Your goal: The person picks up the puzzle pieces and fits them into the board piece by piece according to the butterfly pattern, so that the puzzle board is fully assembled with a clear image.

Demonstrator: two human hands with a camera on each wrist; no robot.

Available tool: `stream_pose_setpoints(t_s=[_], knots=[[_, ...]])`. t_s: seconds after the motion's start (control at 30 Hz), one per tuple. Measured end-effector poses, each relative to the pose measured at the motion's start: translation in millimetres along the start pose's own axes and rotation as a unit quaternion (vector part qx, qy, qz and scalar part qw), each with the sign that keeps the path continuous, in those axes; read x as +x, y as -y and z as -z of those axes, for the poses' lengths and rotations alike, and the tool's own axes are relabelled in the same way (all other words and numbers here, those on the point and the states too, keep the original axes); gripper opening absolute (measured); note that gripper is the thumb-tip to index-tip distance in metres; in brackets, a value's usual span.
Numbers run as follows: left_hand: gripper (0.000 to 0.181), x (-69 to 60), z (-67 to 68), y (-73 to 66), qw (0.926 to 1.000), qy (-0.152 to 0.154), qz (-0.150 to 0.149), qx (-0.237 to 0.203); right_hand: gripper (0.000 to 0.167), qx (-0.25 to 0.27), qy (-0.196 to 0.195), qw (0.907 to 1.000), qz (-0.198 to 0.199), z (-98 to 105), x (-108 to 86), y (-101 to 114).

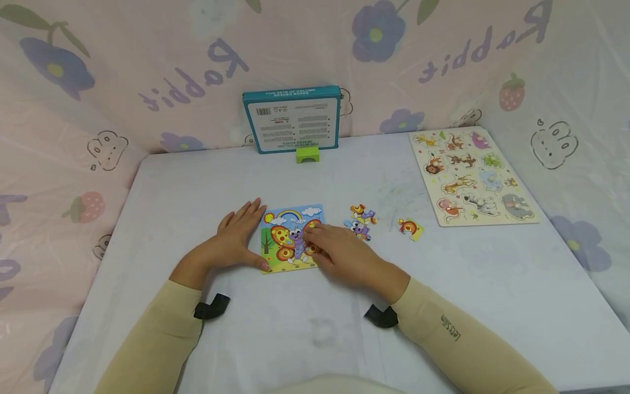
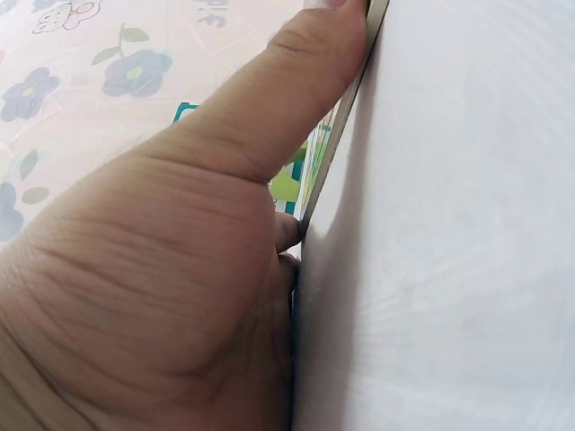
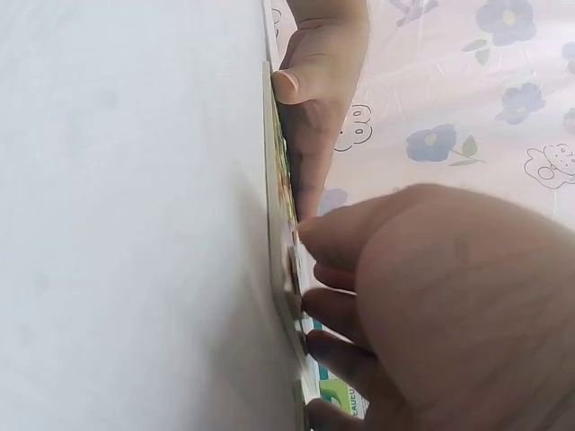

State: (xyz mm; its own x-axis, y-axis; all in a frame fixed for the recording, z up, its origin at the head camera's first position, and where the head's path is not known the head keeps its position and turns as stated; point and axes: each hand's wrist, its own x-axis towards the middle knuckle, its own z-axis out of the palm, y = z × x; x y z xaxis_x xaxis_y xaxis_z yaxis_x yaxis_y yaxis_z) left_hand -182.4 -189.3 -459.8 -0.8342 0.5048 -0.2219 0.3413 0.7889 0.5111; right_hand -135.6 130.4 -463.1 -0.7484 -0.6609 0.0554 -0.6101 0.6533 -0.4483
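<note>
A square butterfly puzzle (image 1: 290, 261) lies flat on the table. My left hand (image 1: 233, 235) is spread along its left side, fingers straight near the top left corner and thumb on the lower left corner. Over the puzzle's right side, my right hand (image 1: 346, 254) rests its bent fingertips and hides part of the butterfly's wing. In the right wrist view the fingertips (image 3: 310, 301) touch the board (image 3: 270, 162) spread apart; whether a piece lies beneath them is hard to tell. Loose purple and yellow pieces (image 1: 361, 230) lie beside the right hand, and another piece (image 1: 410, 229) farther right.
A blue-edged box (image 1: 295, 123) leans upright at the back behind a green block (image 1: 307, 155). An animal puzzle board (image 1: 448, 205) lies at the back right. A patterned curtain (image 1: 295, 54) hangs behind the white table (image 1: 275, 334).
</note>
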Motion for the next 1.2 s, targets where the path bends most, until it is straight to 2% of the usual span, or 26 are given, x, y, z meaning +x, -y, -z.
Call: stream_pose_setpoints(t_s=[0.1,0.2,0.33,0.43,0.57,0.77,0.9,1.03,1.2], knots=[[0.149,-0.9,0.2,-0.4,1.0,-0.001,0.001,-0.001,0.048,0.039,-0.005,0.9992,-0.006,1.2,1.0,-3.1],[0.149,-1.2,0.1,-0.1,1.0,-0.004,-0.001,-0.003,0.051,0.079,-0.01,0.9964,-0.028,3.4,-0.2,-5.8],[0.148,-0.8,0.4,-0.5,1.0,-0.004,-0.004,-0.004,0.052,0.152,-0.044,0.9851,-0.068,8.8,-2.6,-11.2],[0.148,-1.3,1.0,-1.5,1.0,-0.003,-0.005,-0.005,0.049,0.204,-0.087,0.9717,-0.082,14.3,-4.1,-17.8],[0.149,-1.8,0.3,-0.9,1.0,-0.005,-0.006,-0.006,0.043,0.267,-0.144,0.9492,-0.083,20.3,-5.2,-29.3],[0.148,-2.0,-1.1,-0.1,0.9999,-0.01,-0.01,-0.007,0.04,0.377,-0.192,0.9035,-0.071,29.8,-5.5,-47.0],[0.148,-1.0,-0.7,0.4,1.0,-0.004,-0.006,-0.005,0.048,0.426,-0.21,0.8775,-0.069,37.4,-7.6,-59.4],[0.148,-0.7,-0.9,0.3,1.0,-0.004,-0.004,-0.004,0.06,0.443,-0.229,0.864,-0.072,44.8,-11.0,-71.1],[0.148,-1.6,-2.0,0.6,0.9997,-0.015,-0.014,-0.013,0.062,0.431,-0.248,0.8635,-0.084,51.9,-15.8,-85.1]])
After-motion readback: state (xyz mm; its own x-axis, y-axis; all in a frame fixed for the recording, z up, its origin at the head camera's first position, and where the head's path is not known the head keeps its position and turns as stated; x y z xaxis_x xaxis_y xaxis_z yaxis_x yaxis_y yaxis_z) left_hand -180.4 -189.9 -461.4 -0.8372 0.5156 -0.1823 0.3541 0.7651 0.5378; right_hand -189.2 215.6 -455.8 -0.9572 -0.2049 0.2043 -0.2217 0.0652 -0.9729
